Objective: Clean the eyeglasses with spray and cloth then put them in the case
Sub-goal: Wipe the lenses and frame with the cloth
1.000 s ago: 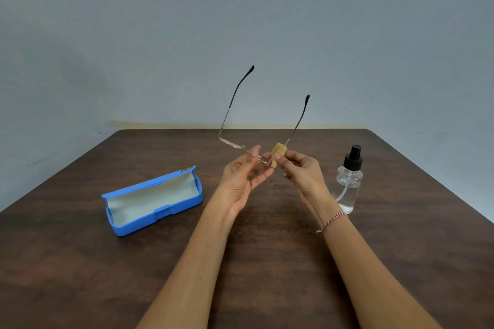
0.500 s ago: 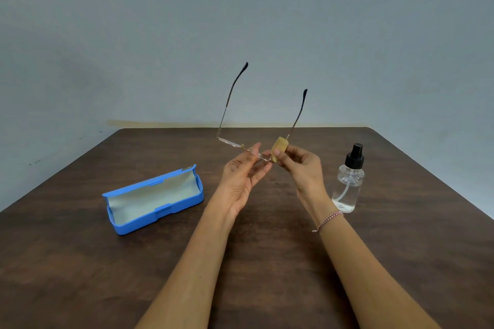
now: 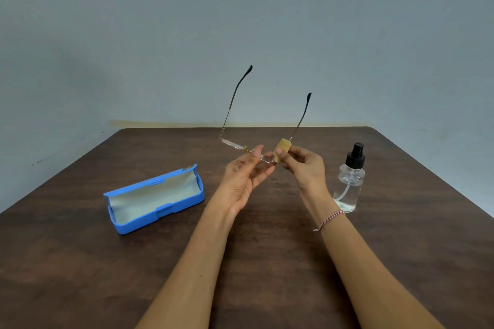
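Over the table (image 3: 401,235), right hand (image 3: 304,169) pinches cloth (image 3: 283,151) onto eyeglasses (image 3: 233,143).

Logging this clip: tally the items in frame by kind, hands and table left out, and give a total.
eyeglasses: 1
cleaning cloth: 1
spray bottle: 1
glasses case: 1
Total: 4

Thin-rimmed eyeglasses (image 3: 234,145), temples unfolded and pointing up, are pinched at the front by the left hand (image 3: 244,179). The right hand (image 3: 304,165) pinches a small tan cloth (image 3: 282,149) over one lens end. An open blue case (image 3: 139,222) lies left of the left hand. A clear spray bottle (image 3: 350,184) stands upright just right of the right hand.
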### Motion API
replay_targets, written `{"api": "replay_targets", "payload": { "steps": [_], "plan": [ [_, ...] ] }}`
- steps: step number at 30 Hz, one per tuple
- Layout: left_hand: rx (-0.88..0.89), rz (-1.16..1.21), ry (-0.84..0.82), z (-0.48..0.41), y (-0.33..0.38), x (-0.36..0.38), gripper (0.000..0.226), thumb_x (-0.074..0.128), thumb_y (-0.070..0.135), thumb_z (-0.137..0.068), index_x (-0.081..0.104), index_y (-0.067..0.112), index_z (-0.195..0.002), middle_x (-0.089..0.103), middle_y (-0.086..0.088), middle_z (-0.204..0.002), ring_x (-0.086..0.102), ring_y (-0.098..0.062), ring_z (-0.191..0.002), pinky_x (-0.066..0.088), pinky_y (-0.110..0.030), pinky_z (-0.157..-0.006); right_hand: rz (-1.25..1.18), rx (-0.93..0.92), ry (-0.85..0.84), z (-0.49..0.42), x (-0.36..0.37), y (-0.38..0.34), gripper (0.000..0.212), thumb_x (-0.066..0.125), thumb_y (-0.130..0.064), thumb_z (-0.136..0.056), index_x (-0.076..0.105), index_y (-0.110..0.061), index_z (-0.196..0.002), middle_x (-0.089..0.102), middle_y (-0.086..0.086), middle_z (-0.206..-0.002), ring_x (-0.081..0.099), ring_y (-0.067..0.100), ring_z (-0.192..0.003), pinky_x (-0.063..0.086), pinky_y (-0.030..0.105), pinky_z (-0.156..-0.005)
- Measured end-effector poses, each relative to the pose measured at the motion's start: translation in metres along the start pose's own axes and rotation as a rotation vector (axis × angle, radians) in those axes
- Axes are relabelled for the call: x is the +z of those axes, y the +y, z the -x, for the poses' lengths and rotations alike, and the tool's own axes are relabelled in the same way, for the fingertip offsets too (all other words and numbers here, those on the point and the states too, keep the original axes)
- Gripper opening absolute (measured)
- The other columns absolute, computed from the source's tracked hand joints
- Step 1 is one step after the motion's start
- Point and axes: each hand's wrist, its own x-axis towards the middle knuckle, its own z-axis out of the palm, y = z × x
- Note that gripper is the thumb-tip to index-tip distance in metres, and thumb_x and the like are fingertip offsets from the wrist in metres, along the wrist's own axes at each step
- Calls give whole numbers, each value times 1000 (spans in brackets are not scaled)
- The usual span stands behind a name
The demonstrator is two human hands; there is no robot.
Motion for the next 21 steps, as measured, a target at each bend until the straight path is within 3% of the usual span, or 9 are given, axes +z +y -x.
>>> {"api": "replay_targets", "payload": {
  "steps": [6, 12, 16, 21],
  "plan": [
    [-42, -61, -23, -1, 5, -8, 33, 55, 16, -90, 57, 3, -120, 68, -16, -106, 69, -21, -91, 59, -32, -72, -26, -83, 100, -1, -1, -12, 9, 75, -16, -77, 68, -17, -83, 71, 1, -82, 66, 13, -81, 52, 28, -84],
    [-54, -86, 6, -4, 9, -16, 37, 51, 25, -93, 55, 2, -121, 67, -16, -103, 69, -21, -86, 60, -34, -73, -63, -179, 182, 2, 1, -25, 10, 73, -16, -79, 67, -16, -88, 70, -3, -79, 65, 2, -72, 49, 13, -69],
    [-42, -94, 52, -7, 10, -19, 32, 48, 26, -96, 57, 2, -116, 67, -17, -99, 66, -24, -89, 59, -35, -75, 41, -291, 231, 4, 4, -30, 21, 75, -21, -79, 66, -16, -97, 70, 0, -91, 66, 11, -85, 52, 21, -78],
    [-18, -93, 72, -8, 13, -21, 32, 45, 25, -98, 57, 2, -116, 67, -17, -97, 65, -24, -88, 58, -35, -77, 174, -570, 280, 15, 8, -41, 20, 72, -20, -82, 61, -26, -97, 67, -2, -97, 62, 8, -89, 49, 21, -80]
  ]
}}
